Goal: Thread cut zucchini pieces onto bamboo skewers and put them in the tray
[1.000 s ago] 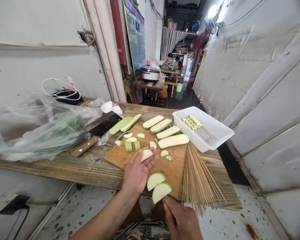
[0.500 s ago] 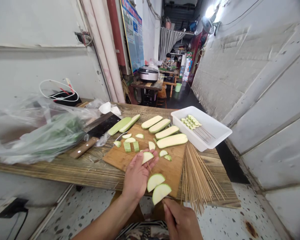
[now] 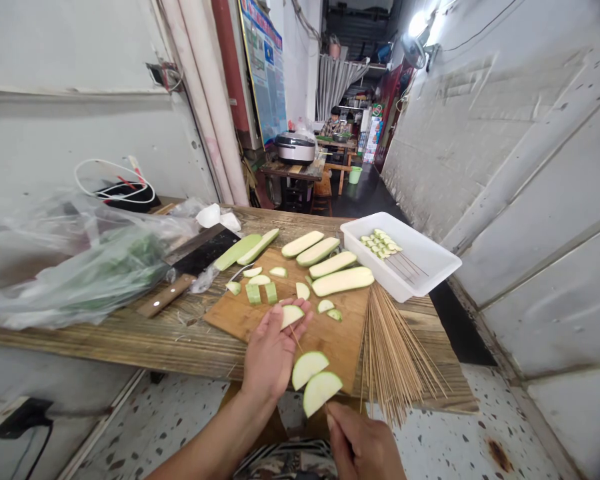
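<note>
Left hand (image 3: 271, 353) cups one zucchini slice (image 3: 293, 316); right hand (image 3: 363, 448) pinches the bamboo skewer (image 3: 297, 340). Two more slices (image 3: 310, 369) stay threaded, unchanged.

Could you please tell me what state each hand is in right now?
Left hand: closed, holding a squash slice.
Right hand: closed, pinching a bamboo skewer.
</note>
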The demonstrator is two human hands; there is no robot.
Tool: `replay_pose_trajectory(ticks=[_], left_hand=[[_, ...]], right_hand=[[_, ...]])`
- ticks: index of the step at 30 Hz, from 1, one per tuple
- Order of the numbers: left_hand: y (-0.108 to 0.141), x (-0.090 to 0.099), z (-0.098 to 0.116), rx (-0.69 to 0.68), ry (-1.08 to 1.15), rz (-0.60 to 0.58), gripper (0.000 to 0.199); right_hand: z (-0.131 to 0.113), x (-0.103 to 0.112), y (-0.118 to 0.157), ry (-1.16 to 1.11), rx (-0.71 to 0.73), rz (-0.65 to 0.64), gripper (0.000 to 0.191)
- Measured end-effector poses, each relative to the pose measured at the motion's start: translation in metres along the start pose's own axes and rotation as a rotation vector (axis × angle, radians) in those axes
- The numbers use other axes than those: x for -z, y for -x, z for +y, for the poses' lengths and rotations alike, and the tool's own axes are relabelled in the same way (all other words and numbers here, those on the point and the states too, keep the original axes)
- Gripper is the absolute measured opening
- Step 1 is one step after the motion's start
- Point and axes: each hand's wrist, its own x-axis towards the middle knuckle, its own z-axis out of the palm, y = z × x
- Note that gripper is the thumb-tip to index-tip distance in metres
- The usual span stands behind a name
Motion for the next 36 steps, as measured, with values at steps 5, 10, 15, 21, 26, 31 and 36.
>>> replay_pose_trajectory(ticks=[5, 10, 15, 21, 26, 31, 36], left_hand=[[0.003, -0.003, -0.002, -0.003, 0.001, 0.011, 0.018], [0.005, -0.005, -0.002, 0.034, 0.010, 0.005, 0.017], [0.008, -0.005, -0.003, 0.052, 0.020, 0.005, 0.015], [0.009, -0.006, -0.004, 0.052, 0.000, 0.007, 0.016], [0.009, -0.006, -0.004, 0.067, 0.004, 0.000, 0.016], [0.011, -0.005, -0.004, 0.102, 0.013, 0.017, 0.014], [0.012, -0.005, -0.004, 0.128, 0.011, 0.032, 0.015]], right_hand=[[-0.003, 0.004, -0.002, -0.002, -0.006, -0.022, 0.028], [-0.004, 0.004, -0.003, 0.010, 0.001, -0.012, 0.029], [-0.003, 0.002, -0.002, 0.007, -0.004, 0.022, 0.032], [-0.002, 0.000, -0.003, 0.016, -0.001, 0.032, 0.033], [-0.002, 0.000, -0.003, 0.036, -0.001, 0.026, 0.035], [-0.005, 0.000, -0.005, 0.052, 0.005, 0.031, 0.032], [-0.007, 0.001, -0.005, 0.075, 0.005, 0.042, 0.033]])
